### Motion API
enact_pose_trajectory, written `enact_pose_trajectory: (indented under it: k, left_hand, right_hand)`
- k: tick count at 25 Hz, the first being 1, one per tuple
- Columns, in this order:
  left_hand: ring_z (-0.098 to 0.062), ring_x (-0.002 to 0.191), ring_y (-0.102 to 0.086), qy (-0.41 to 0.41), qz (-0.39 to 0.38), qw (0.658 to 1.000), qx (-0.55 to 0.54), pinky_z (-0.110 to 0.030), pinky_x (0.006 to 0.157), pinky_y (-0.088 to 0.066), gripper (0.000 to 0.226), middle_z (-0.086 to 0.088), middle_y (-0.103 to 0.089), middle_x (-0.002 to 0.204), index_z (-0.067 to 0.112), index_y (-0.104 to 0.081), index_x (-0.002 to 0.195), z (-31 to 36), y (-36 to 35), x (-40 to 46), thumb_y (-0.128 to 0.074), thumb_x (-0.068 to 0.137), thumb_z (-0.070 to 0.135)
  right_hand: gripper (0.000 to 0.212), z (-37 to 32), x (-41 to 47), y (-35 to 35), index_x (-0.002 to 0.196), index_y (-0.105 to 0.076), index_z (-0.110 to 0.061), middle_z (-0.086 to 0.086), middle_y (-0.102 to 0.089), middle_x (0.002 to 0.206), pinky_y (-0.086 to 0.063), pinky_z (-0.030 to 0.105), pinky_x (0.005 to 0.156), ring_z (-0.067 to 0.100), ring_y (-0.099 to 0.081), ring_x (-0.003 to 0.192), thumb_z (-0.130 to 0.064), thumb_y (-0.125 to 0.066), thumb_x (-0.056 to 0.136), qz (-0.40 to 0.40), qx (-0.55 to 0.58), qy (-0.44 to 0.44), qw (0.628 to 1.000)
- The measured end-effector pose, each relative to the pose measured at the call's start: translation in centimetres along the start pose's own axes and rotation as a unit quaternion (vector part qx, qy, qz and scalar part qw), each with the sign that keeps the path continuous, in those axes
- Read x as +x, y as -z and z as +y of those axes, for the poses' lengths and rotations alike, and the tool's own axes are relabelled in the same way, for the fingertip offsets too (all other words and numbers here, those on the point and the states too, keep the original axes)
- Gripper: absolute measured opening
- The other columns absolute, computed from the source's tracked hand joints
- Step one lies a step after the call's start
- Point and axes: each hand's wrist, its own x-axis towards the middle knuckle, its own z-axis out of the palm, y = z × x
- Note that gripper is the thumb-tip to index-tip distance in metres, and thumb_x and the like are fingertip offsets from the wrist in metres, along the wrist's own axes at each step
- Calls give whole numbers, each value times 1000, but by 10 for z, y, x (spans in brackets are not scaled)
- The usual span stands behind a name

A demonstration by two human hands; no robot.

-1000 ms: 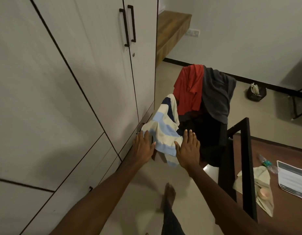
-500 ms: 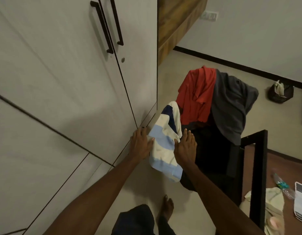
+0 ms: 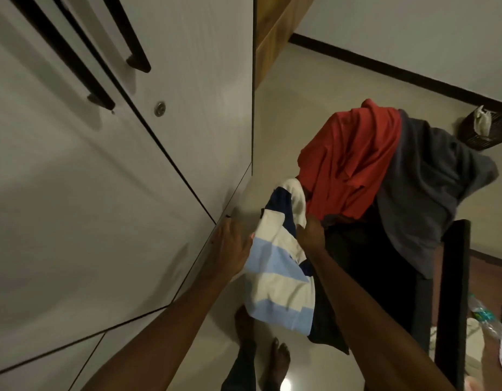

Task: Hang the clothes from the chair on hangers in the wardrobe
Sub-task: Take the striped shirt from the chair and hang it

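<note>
Hands are flanking the striped white, light-blue and navy cotton shirt (image 3: 278, 266) hanging lengthwise off the black chair (image 3: 365, 266): left hand (image 3: 230, 249) pressing flat-fingered, right hand (image 3: 312, 235) gripping its top edge, nearer the chair.

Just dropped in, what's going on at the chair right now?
A person is taking a striped shirt, white with light blue and navy bands, off the pile on the chair. The left hand lies against its left edge and the right hand is at its upper right edge; the exact grip is hard to see. A red shirt and a grey garment are draped over the chair. The wardrobe doors are shut, and no hanger is in view.
</note>
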Motion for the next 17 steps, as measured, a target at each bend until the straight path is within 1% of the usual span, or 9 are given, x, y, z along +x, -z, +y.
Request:
enact_pose_trajectory:
  k: [2,4,7,8,10,12,14,15,17]
  left_hand:
    - [-33,140,-41,-7,-14,1000,-11,-50,111,-41,65,-16,-39,155,9,-43,148,-5,-4,19,-43,102,55]
    - [-32,141,-39,-10,-31,999,-24,-50,111,-40,66,-14,-38,156,10,-42,149,-14,-7,38,-43,102,56]
    - [-30,138,-43,-16,-30,999,-40,-43,110,-41,64,-13,-43,153,9,-45,146,-24,-5,55,-46,101,55]
    - [-29,136,-45,-17,-28,999,-43,-39,108,-41,62,-12,-46,151,10,-46,145,-25,-3,59,-47,101,54]
    - [-28,126,-54,-23,-19,999,-35,-31,98,-39,56,-11,-56,140,10,-53,139,-21,4,64,-48,102,51]
    - [-28,113,-60,-32,-7,999,-36,-28,86,-36,48,-12,-65,126,8,-59,130,-13,12,69,-51,102,47]
    - [-29,107,-63,-37,-21,998,-43,-29,85,-39,47,-11,-68,119,8,-59,127,-7,16,72,-54,101,47]
    - [-29,108,-63,-38,-33,998,-41,-31,87,-43,48,-11,-67,119,8,-58,129,-3,18,73,-55,100,47]
    - [-30,111,-63,-40,-53,997,-38,-36,89,-49,50,-12,-66,123,8,-54,134,9,25,76,-58,99,44]
  right_hand:
    - [43,-11,37,-6,136,-51,11,31,-59,131,-42,45,99,48,-55,123,-7,-59,98,-9,9,-19,1000]
    - [42,-14,73,-19,134,-52,11,31,-59,128,-42,45,97,48,-57,119,-9,-61,98,-10,5,-36,999]
    - [32,-10,108,-35,119,-57,9,27,-64,111,-46,46,86,44,-63,104,-12,-64,96,-7,33,-58,998]
    - [26,-12,111,-34,112,-59,8,24,-65,104,-45,44,81,41,-63,98,-12,-63,95,-7,45,-67,997]
    - [19,-14,115,-26,95,-63,4,17,-62,87,-41,41,74,37,-61,86,-14,-64,89,-1,86,-79,993]
    - [15,-22,104,-12,78,-57,-3,8,-53,75,-39,40,70,28,-53,76,-18,-61,76,-7,208,-88,974]
    - [8,-33,83,1,73,-50,-10,5,-46,71,-35,36,66,21,-44,70,-11,-58,72,-33,302,-65,951]
    - [8,-39,73,8,73,-51,-9,5,-47,72,-36,34,64,20,-44,69,-6,-57,75,-41,321,-47,945]
    - [4,-55,55,26,78,-58,-5,6,-54,73,-43,29,60,17,-52,66,-1,-58,77,-57,315,0,947]
